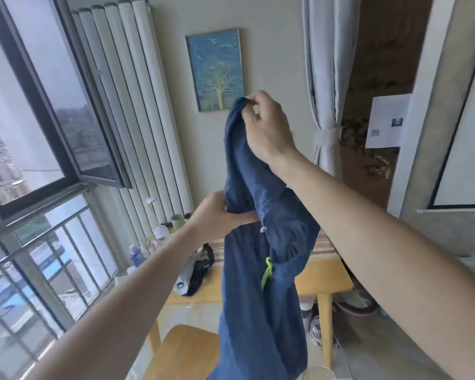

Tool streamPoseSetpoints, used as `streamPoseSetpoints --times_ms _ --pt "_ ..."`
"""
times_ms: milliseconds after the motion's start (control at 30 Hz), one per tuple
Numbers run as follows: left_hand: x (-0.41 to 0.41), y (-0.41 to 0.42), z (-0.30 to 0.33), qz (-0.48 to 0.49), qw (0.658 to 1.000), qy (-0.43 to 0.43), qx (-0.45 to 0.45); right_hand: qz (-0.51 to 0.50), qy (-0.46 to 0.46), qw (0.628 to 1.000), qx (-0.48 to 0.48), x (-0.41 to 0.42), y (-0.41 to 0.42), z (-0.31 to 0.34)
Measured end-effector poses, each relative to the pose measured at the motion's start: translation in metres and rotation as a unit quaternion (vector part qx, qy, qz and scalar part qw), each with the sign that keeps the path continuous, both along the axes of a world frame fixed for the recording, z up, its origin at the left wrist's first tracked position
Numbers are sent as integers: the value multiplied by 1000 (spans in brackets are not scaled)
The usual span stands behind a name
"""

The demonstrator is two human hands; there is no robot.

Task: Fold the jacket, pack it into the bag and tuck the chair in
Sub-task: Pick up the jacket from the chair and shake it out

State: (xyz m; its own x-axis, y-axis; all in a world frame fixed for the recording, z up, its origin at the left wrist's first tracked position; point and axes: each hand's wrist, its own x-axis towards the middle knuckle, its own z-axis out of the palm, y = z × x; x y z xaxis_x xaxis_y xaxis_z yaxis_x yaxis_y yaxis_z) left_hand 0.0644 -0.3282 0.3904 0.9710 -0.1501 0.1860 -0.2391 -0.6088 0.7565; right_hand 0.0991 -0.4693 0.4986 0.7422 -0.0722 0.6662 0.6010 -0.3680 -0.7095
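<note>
A dark blue jacket point(261, 283) with a bright green zip pull hangs in the air in front of me, above the wooden table point(324, 275). My right hand point(266, 127) is raised high and pinches the top edge of the fabric. My left hand point(217, 215) grips the jacket lower down, at its left side. A white and dark bag point(195, 272) lies on the table's left part. The wooden chair point(184, 352) stands pulled out below the jacket, its seat partly hidden by the cloth.
Bottles, cups and a small lamp point(159, 231) crowd the table's far left corner by the window. A radiator and a framed picture point(217, 69) are on the wall behind. Pots and jars point(348, 316) sit on the floor under the table's right side. A glass rim point(317, 373) shows at the bottom.
</note>
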Motion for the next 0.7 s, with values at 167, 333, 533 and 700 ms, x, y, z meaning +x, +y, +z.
streamPoseSetpoints --times_ms 167,333,533,700 --pt "47 -20 -8 77 989 -108 -69 161 81 969 -168 8 -26 -50" --pt "80 -15 14 146 972 -126 -135 142 150 974 -93 28 -79 -157" --pt "148 -12 9 102 980 -124 -116 47 310 942 -119 104 -82 -247" --pt "239 25 -13 18 994 -69 78 36 363 903 -229 177 -102 -229"
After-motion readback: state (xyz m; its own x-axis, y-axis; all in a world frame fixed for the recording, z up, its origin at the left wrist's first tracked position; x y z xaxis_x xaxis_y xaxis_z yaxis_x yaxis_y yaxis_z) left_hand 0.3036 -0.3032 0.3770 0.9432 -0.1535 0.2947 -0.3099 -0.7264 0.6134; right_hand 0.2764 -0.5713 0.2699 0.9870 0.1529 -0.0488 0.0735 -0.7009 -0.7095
